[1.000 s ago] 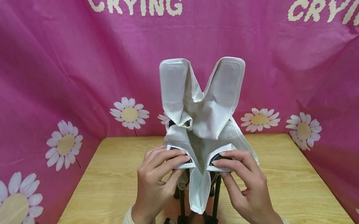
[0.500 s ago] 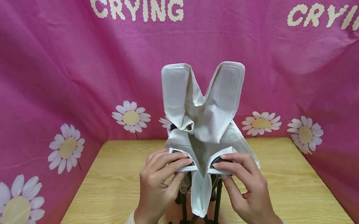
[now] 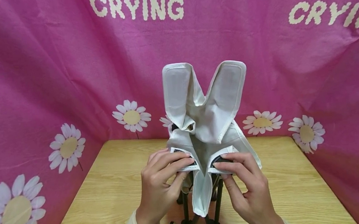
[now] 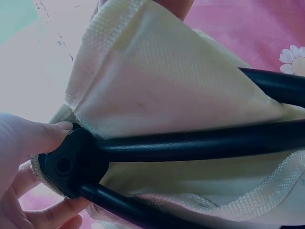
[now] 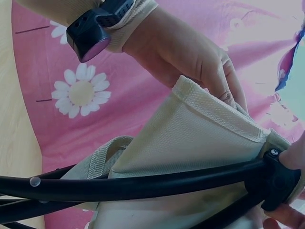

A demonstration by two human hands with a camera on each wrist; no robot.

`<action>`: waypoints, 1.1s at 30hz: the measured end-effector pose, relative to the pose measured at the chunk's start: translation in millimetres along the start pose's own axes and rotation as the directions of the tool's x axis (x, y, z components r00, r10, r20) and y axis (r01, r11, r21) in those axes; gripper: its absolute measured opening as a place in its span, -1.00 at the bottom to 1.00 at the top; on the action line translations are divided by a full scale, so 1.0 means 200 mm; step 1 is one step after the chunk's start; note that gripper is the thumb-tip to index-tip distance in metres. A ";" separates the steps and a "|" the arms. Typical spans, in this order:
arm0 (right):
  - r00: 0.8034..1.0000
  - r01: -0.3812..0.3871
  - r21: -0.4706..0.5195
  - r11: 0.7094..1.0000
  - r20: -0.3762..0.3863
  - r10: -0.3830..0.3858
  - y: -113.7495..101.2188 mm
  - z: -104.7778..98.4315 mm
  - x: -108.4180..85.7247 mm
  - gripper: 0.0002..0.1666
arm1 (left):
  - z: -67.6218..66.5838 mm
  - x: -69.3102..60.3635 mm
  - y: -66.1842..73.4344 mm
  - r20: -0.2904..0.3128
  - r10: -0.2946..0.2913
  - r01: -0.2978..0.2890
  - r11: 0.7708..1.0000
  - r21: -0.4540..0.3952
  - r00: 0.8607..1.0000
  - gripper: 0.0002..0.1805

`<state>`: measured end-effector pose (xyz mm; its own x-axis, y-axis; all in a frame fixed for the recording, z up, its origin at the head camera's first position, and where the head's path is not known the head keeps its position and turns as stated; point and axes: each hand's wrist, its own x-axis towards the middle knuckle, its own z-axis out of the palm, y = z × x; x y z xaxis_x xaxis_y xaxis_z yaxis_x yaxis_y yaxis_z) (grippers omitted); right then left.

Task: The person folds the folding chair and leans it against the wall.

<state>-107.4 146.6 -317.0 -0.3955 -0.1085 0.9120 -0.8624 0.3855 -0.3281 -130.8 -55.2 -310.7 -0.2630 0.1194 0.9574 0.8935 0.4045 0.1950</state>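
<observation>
In front of me stands a folding camp chair with an off-white fabric seat (image 3: 208, 120) over black tubular legs (image 3: 217, 198). Two fabric panels rise at its far side, and a narrow flap (image 3: 202, 194) hangs between my hands. My left hand (image 3: 163, 187) pinches the near-left corner, fingers on top and thumb beneath. At the near-right corner, my right hand (image 3: 250, 187) does likewise. The left wrist view shows the left thumb against a black plastic joint (image 4: 76, 162) where tubes meet. Another black joint (image 5: 276, 179) lies between the right thumb and fingers in the right wrist view.
The chair stands on a light wooden table (image 3: 109, 187). Pink cloth (image 3: 137, 55) printed with daisies and lettering hangs behind it and along both sides. A black wrist camera (image 5: 93, 36) sits on the left wrist.
The whole scene sits slightly lower in the head view than a second ago. Both hands keep the same grip on the chair's near corners.
</observation>
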 end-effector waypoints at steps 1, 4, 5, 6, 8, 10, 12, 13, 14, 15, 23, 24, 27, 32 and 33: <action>1.000 0.000 0.000 1.000 0.000 0.000 0.00 0.00 0.00 -0.74 | 0.00 0.00 0.00 0.000 0.001 -0.001 1.000 0.000 1.000 -0.75; 1.000 -0.003 0.000 1.000 0.001 0.003 0.01 0.00 -0.01 -0.75 | 0.00 0.00 0.00 0.002 -0.002 0.002 1.000 0.004 1.000 -0.76; 1.000 -0.005 0.000 1.000 0.001 0.005 0.01 0.00 -0.01 -0.75 | 0.01 0.00 0.00 0.003 -0.002 0.002 1.000 0.005 1.000 -0.76; 1.000 -0.006 -0.001 1.000 0.002 0.006 0.01 0.00 -0.01 -0.74 | 0.01 0.00 0.00 0.004 -0.002 0.002 1.000 0.007 1.000 -0.76; 1.000 -0.008 -0.001 1.000 0.002 0.008 0.01 0.00 -0.01 -0.74 | 0.01 0.00 0.01 0.008 -0.007 0.007 1.000 0.010 1.000 -0.76; 1.000 -0.011 -0.002 1.000 0.003 0.011 0.01 0.00 -0.01 -0.74 | 0.01 0.00 0.01 0.010 -0.009 0.008 1.000 0.012 1.000 -0.76; 1.000 -0.013 -0.002 1.000 0.003 0.013 0.01 0.00 -0.01 -0.75 | 0.01 0.00 0.01 0.012 -0.008 0.008 1.000 0.013 1.000 -0.76; 1.000 -0.015 -0.002 1.000 0.003 0.015 0.01 0.00 -0.01 -0.74 | 0.01 0.00 0.01 0.012 -0.008 0.008 1.000 0.013 1.000 -0.76; 1.000 -0.016 -0.003 1.000 0.003 0.016 0.01 0.00 -0.01 -0.75 | 0.01 0.00 0.01 0.013 -0.009 0.008 1.000 0.013 1.000 -0.76; 1.000 -0.019 -0.005 1.000 0.004 0.019 0.01 0.00 -0.01 -0.74 | 0.01 0.00 0.01 0.014 -0.008 0.008 1.000 0.014 1.000 -0.76; 1.000 -0.030 -0.010 1.000 0.009 0.030 0.01 0.00 -0.01 -0.76 | 0.01 0.01 0.01 0.014 -0.006 0.005 1.000 0.015 1.000 -0.76; 1.000 -0.027 -0.010 1.000 0.006 0.027 0.01 0.00 -0.01 -0.76 | 0.01 0.01 0.01 0.013 -0.005 0.004 1.000 0.013 1.000 -0.76; 1.000 -0.012 -0.011 1.000 -0.002 0.012 0.00 0.00 0.00 -0.77 | 0.02 0.01 0.01 0.008 -0.002 0.002 1.000 0.010 1.000 -0.77; 1.000 0.015 -0.012 1.000 -0.012 -0.015 0.00 0.01 0.00 -0.76 | 0.02 0.01 0.02 0.003 -0.001 0.001 1.000 0.007 1.000 -0.77; 1.000 0.018 -0.013 1.000 -0.013 -0.018 0.00 0.01 0.01 -0.76 | 0.02 0.01 0.02 0.003 -0.002 0.002 1.000 0.007 1.000 -0.77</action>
<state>-107.9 144.5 -316.2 -0.3757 -0.1039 0.9209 -0.8654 0.3950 -0.3084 -129.5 -49.9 -309.1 -0.2661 0.1214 0.9563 0.8904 0.4111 0.1956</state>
